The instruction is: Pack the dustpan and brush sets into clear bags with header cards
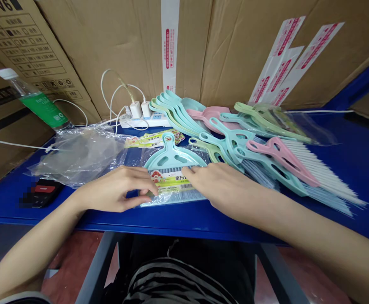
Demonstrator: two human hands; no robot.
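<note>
A light-blue dustpan (172,157) with a blue-bristled brush (184,195) lies flat on the table in front of me, its handle pointing away. Clear plastic bag film shines around the set. Over the brush lies a printed label card (168,179) with a red mushroom picture. My left hand (123,188) rests at the card's left side, thumb and forefinger apart, its other fingers partly hidden. At the card's upper right edge, the fingertips of my right hand (222,185) are pressed together on it. The right palm covers the bag's right side.
Clear plastic bags (83,152) lie left, near a bottle (42,105) and a dark device (45,192). Behind are label cards (149,139) and a power strip (159,121) with cables. Stacked dustpans (184,110) and loose brushes (279,169) crowd the right. Cardboard boxes (127,42) wall the back.
</note>
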